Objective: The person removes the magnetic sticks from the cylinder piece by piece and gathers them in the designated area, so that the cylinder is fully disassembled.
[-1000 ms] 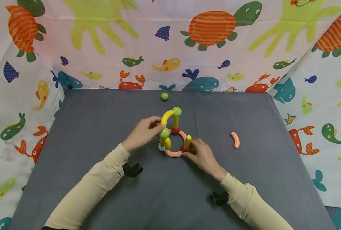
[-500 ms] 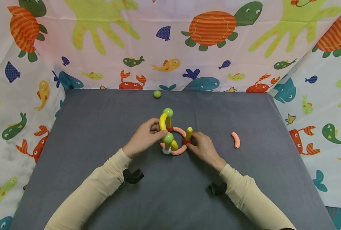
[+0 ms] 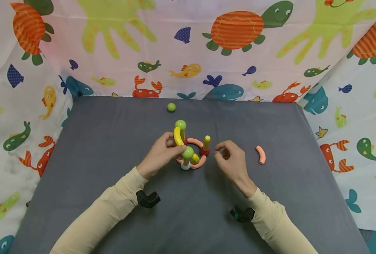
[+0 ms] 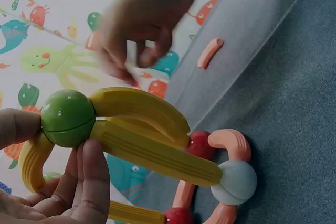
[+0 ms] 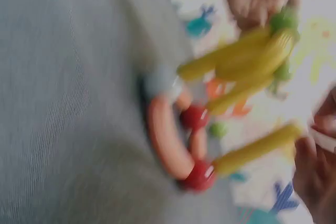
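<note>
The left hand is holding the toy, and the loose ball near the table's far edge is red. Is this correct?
Not quite: the loose ball is green, as the head view shows. The left hand does hold the toy.

Green ball [image 4: 68, 118] — in left hand [image 4: 65, 195]

From above, the head camera faces forward and down across most of the worktop [image 3: 188, 215], while the wrist cameras, their views tipped sideways, look closely past the left hand [image 3: 158, 155] and right hand [image 3: 233, 162], both sharing the stick-and-ball frame [image 4: 160, 153] and printed cloth [image 3: 162, 42].
</note>
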Demonstrator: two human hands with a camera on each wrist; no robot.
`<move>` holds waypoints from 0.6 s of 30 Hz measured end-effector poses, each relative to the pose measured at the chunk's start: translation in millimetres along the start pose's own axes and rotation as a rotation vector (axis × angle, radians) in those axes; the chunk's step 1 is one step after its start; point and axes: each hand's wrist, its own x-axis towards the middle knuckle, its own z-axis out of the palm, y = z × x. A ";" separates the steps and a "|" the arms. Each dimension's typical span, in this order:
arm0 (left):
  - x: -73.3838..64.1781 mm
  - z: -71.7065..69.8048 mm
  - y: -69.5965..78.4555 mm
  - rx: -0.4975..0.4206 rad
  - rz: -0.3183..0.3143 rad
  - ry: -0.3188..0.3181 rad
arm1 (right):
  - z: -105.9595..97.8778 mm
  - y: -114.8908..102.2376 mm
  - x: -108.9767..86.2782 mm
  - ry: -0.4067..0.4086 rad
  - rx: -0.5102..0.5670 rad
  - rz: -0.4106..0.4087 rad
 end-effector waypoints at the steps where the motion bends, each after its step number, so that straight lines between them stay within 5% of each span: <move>1: 0.5 1.4 0.1 0.008 0.006 -0.001 | -2.2 -6.6 -2.1 -0.026 0.028 -0.064; 4: 0.7 3.3 -0.5 0.037 0.020 0.007 | 0.2 -21.0 -4.3 -0.179 0.059 -0.209; 6: 0.3 3.1 -1.0 0.039 0.020 0.005 | 6.2 -26.2 -4.0 -0.232 0.033 -0.236; 18: 1.7 4.9 1.5 -0.015 -0.013 -0.019 | 21.9 -24.0 -5.4 -0.057 -0.014 -0.300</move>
